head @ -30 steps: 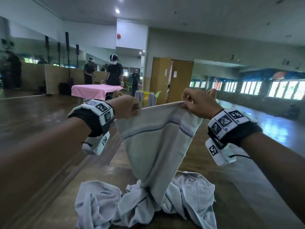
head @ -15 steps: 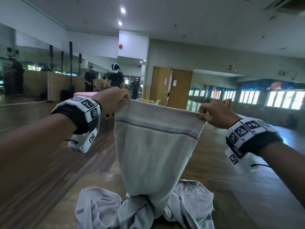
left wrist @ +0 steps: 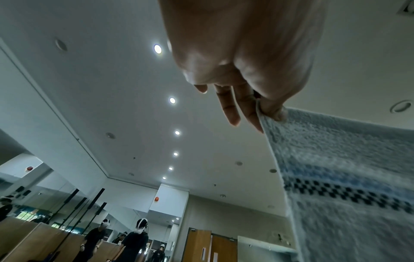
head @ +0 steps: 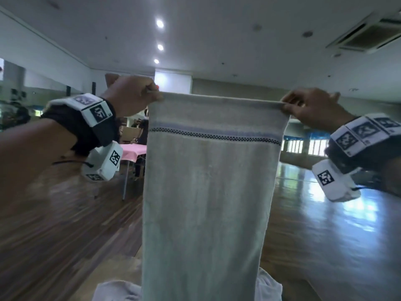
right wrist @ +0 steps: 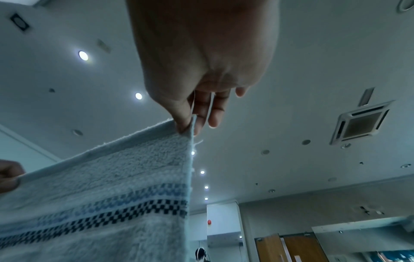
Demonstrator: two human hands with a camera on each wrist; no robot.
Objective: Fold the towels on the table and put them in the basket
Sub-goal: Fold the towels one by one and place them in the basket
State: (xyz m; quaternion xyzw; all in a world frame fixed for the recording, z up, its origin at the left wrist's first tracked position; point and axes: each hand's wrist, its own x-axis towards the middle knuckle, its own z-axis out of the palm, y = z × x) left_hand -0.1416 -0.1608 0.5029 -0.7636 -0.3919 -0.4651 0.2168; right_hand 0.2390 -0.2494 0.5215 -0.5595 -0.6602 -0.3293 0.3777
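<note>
A pale grey-green towel (head: 208,192) with a blue stripe and a dark checked band near its top edge hangs straight down in front of me, stretched flat. My left hand (head: 134,96) pinches its top left corner, thumb against fingers (left wrist: 272,109). My right hand (head: 310,107) pinches the top right corner (right wrist: 189,125). The towel (left wrist: 349,177) fills the right of the left wrist view and the towel (right wrist: 100,203) fills the lower left of the right wrist view. More crumpled pale towels (head: 115,291) lie on the table below, mostly hidden. No basket is in view.
The brown table (head: 121,270) shows at the bottom edge. Beyond is a wooden hall floor (head: 65,213), a table with a pink cloth (head: 132,149) and people standing behind it (left wrist: 132,244). Wooden doors (right wrist: 291,248) stand at the far wall.
Both hands have risen and spread apart, lifting the towel nearly clear of the pile and pulling its top edge taut. The head view has tilted up, so less of the table shows.
</note>
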